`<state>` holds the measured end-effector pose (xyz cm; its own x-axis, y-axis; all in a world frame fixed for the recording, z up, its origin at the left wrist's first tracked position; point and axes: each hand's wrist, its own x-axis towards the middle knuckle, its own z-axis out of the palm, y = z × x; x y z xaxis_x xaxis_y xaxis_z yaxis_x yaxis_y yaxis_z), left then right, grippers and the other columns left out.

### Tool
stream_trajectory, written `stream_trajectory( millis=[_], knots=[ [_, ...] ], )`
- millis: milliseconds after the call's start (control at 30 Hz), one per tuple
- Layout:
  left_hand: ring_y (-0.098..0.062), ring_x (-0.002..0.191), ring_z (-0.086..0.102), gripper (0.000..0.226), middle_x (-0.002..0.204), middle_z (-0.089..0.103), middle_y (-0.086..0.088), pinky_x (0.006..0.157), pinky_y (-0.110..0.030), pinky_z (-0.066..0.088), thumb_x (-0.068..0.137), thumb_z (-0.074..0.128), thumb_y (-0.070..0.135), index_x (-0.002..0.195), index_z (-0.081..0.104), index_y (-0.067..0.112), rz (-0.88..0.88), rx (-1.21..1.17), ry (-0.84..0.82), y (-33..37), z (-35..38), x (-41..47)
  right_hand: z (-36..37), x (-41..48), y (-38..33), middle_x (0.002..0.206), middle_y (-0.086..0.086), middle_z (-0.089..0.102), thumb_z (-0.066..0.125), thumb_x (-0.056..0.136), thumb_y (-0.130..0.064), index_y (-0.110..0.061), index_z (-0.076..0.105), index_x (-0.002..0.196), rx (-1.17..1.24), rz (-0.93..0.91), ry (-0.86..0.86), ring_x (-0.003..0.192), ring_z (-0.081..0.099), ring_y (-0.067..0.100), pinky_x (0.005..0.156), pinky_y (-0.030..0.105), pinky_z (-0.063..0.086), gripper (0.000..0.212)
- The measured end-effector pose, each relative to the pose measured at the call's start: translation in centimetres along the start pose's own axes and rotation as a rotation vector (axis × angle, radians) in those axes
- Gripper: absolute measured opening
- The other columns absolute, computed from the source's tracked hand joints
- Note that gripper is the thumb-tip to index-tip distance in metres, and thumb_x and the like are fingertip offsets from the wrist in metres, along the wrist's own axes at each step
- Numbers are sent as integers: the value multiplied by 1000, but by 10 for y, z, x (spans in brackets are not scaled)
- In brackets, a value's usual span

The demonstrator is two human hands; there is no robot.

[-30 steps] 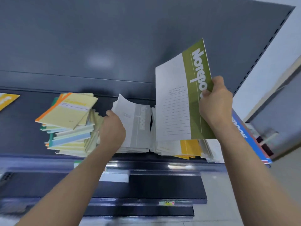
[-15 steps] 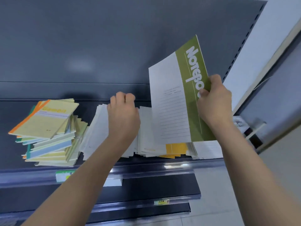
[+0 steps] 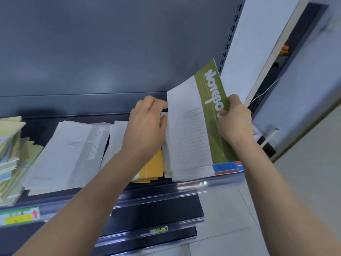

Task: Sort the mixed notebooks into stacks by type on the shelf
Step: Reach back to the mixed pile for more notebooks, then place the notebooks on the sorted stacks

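My right hand (image 3: 233, 120) grips a green-and-white notebook (image 3: 191, 126) by its green spine band and holds it tilted up over the right end of the shelf. My left hand (image 3: 145, 126) reaches among the notebooks just left of it, fingers curled at the edges of the white pile (image 3: 167, 145); the exact hold is hidden. A grey-and-white notebook stack (image 3: 70, 154) lies flat to the left. Yellow notebooks (image 3: 153, 169) peek out under my left wrist. A blue-and-red notebook (image 3: 227, 168) shows beneath the green one.
A leaning pile of pale yellow and blue notebooks (image 3: 11, 154) sits at the far left of the dark shelf (image 3: 184, 185). Lower shelves with price tags (image 3: 20, 216) run below. The shelf's slotted upright (image 3: 228, 39) and a white wall stand at the right.
My left hand has moved right from the grey stack to the pile beside the green notebook. The green notebook stays in my right hand, and the view has shifted right.
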<state>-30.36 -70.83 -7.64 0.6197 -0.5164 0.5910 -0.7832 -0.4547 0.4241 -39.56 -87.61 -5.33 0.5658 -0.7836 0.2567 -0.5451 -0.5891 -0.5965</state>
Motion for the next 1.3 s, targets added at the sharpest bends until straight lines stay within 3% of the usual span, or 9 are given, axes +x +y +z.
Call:
stream_trajectory(
  millis=[133,300,400,533,667,967,1133,1300],
  knots=[
    [-24,106,48,21,110,55,-7,88,-28,34,90,55,7,110,61,7,-95,26,-11,14,18,-6,20,17,23,91,7,49,42,94,-7,-6,41,111,-24,-17,-177,66,42,18,46,25,27,17],
    [-32,96,52,18,103,58,-12,83,-37,40,86,59,4,104,62,3,-129,121,22,26,33,-20,42,28,53,111,16,57,45,92,-8,-3,39,120,-93,-59,-282,89,55,30,65,31,36,28],
    [-35,89,55,20,98,59,-14,77,-39,44,82,56,7,100,63,2,-138,161,49,33,42,-25,49,33,68,114,17,58,47,94,-13,-3,41,121,-222,-81,-322,100,58,33,67,30,38,30],
    [-36,86,56,22,96,60,-14,74,-41,47,80,52,7,98,63,1,-112,187,44,44,47,-27,52,39,81,115,16,55,50,93,-18,-3,48,115,-366,-121,-297,103,56,30,73,31,42,27],
    [-37,83,56,20,93,60,-15,72,-44,49,80,53,7,97,63,1,-83,227,58,49,40,-29,44,39,75,118,17,50,50,88,-9,-4,49,116,-489,-295,-215,110,46,31,88,36,41,28],
    [-36,81,54,18,91,58,-16,72,-41,42,82,51,9,96,61,4,-43,416,181,37,-29,-46,4,-14,-36,121,9,51,48,95,-21,-11,49,123,-286,-797,-235,115,43,29,90,36,34,30],
    [-36,76,52,16,87,57,-18,68,-46,43,84,51,5,95,61,1,-52,526,263,14,-106,-81,-1,-76,-109,109,6,52,47,95,-22,-12,52,111,-159,-964,-166,104,44,27,79,33,31,19],
    [-38,78,53,18,90,57,-19,69,-46,44,84,49,7,97,60,1,-91,602,307,-20,-188,-134,8,-154,-179,110,7,53,47,95,-17,-12,51,112,-75,-1086,-152,102,45,28,81,34,34,19]
  ],
)
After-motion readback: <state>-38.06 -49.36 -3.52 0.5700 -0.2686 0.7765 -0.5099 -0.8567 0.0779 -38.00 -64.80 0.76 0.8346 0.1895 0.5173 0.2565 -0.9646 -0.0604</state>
